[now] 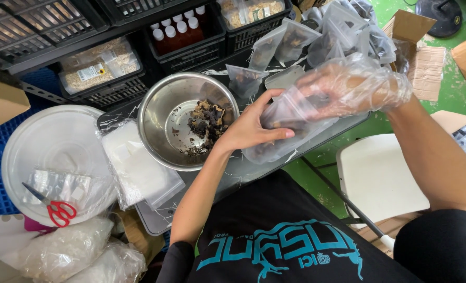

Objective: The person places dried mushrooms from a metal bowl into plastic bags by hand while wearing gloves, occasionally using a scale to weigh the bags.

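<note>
My bare left hand (250,126) grips the side of a clear plastic pouch (275,145) that holds dark dried pieces. My right hand (351,86), in a thin clear disposable glove, is at the pouch's open top, fingers partly inside, touching its contents. Just left of the hands sits a steel bowl (157,115) with a small heap of dark dried fungus (208,121) in it. Both hands hover over a grey tray (154,222) that carries the bowl.
Filled pouches (288,39) are piled behind the bowl. A stack of empty bags (136,167) lies left of it. A white round lid (55,141) holds red-handled scissors (59,210) and sachets. Black crates (191,50) with bottles stand behind; a white stool (377,175) is at right.
</note>
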